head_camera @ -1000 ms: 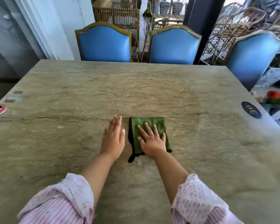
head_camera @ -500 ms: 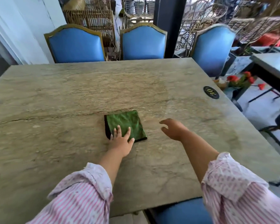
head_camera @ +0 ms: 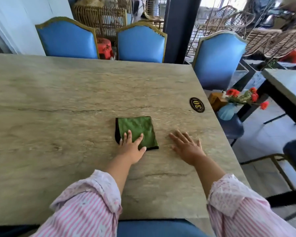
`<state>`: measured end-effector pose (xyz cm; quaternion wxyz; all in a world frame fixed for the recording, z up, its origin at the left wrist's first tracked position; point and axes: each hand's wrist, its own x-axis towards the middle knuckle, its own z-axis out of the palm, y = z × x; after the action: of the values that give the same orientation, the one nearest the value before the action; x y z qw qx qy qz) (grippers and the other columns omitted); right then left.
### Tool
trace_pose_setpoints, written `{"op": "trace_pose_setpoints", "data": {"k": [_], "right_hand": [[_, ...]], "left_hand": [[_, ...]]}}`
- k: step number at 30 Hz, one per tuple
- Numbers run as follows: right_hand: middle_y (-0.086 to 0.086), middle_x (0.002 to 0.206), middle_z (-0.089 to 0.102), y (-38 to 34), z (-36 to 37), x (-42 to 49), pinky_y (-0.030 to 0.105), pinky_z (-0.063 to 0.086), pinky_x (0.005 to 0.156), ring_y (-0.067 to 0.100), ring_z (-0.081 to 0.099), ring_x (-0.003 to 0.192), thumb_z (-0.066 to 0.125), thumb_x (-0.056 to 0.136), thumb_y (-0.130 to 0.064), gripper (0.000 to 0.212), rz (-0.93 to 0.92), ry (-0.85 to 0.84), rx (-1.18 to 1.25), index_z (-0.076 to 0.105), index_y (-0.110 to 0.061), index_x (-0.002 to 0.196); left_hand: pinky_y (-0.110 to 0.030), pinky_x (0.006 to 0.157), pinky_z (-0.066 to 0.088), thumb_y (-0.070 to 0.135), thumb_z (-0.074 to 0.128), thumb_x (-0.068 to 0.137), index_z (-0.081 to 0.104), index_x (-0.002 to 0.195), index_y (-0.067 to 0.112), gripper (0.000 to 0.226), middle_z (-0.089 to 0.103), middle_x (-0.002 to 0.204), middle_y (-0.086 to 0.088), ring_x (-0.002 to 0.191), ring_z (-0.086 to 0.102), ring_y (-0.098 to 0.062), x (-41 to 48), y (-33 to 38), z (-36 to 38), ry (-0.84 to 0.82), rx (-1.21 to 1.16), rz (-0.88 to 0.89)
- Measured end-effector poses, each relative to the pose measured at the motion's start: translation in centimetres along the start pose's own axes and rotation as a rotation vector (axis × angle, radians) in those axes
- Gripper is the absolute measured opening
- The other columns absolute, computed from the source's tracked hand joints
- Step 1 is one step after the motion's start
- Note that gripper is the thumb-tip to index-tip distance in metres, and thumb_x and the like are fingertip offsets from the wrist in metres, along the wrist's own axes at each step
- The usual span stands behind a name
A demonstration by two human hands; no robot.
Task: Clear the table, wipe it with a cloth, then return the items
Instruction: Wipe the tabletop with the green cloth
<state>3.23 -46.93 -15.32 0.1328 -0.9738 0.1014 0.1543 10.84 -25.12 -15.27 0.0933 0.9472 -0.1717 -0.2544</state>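
**Wipe Stage: Left Hand on Cloth, Right Hand Bracing**

A stone-topped table [head_camera: 75,93] is standing in a dining room, with blue chairs [head_camera: 67,43] drawn up along its far edge and right side.

The fingers [head_camera: 128,134] of the left hand [head_camera: 132,151] are lying straight and slightly spread. They are pressing flat on the near-left corner of the folded green cloth [head_camera: 137,127] and gripping nothing, while the palm is trailing off onto the stone. This flat pressure is probably loading the cloth for a wiping stroke.

The right hand [head_camera: 188,147] appears to be resting on the stone just beside the cloth and apart from it. Its fingers are extended and splayed, holding nothing, so it is probably serving as a brace.

The cloth is lying right of the table's centre, near an oval number plaque [head_camera: 197,105] fixed by the right edge.

A blue vase of red flowers [head_camera: 228,111] and a wooden box [head_camera: 215,100] are sitting off the table to the right, apparently on a dark seat. They are presumably waiting to be returned once wiping is complete.
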Motion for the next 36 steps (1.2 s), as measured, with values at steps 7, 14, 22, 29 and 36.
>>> {"op": "trace_pose_setpoints", "data": {"k": [7,14,22,29,36], "right_hand": [[-0.019,0.159,-0.004,1.4,2.1,0.2,0.058,-0.008,0.114,0.012,-0.009,0.147,0.023,0.097,-0.055,0.052,-0.046,0.141,0.08,0.004,-0.052,0.145],[-0.02,0.157,0.011,3.3,1.4,1.0,0.058,0.002,0.114,0.012,0.005,0.147,0.03,0.095,-0.056,0.051,-0.135,0.139,0.13,0.019,-0.049,0.144],[-0.002,0.148,0.038,10.5,-1.4,4.8,0.042,0.018,0.111,0.022,0.029,0.138,0.038,0.097,-0.041,0.044,-0.113,0.316,0.227,0.044,-0.025,0.138],[0.003,0.144,0.043,16.1,-4.0,8.0,0.041,0.024,0.111,0.023,0.034,0.135,0.038,0.097,-0.038,0.043,-0.319,0.277,0.252,0.049,-0.018,0.134],[0.01,0.147,0.039,12.7,-5.3,9.2,0.038,0.027,0.116,0.028,0.033,0.138,0.042,0.099,-0.023,0.042,-0.57,0.145,0.358,0.044,-0.01,0.138]], "left_hand": [[-0.052,0.117,-0.007,0.058,0.02,0.094,-0.002,0.149,0.037,0.062,-0.018,0.158,-0.009,0.146,-0.016,-0.03,0.6,3.0,1.4,0.199,0.112,-0.066],[-0.053,0.117,-0.008,0.058,0.013,0.094,-0.007,0.147,0.042,0.059,-0.02,0.158,-0.003,0.145,-0.02,-0.029,4.3,4.5,1.0,0.203,0.034,-0.13],[-0.055,0.115,-0.01,0.058,0.012,0.094,-0.008,0.147,0.042,0.058,-0.024,0.157,-0.005,0.144,-0.022,-0.031,9.8,10.5,-0.3,0.197,-0.019,-0.26],[-0.051,0.118,-0.008,0.057,0.014,0.095,-0.006,0.146,0.045,0.056,-0.021,0.158,0.0,0.146,-0.019,-0.026,9.7,17.6,2.9,0.258,-0.009,-0.234],[-0.029,0.118,0.005,0.03,0.031,0.101,0.013,0.146,0.04,0.05,0.017,0.158,0.007,0.147,0.011,-0.013,4.3,23.3,6.3,0.384,-0.896,-0.051]]}}
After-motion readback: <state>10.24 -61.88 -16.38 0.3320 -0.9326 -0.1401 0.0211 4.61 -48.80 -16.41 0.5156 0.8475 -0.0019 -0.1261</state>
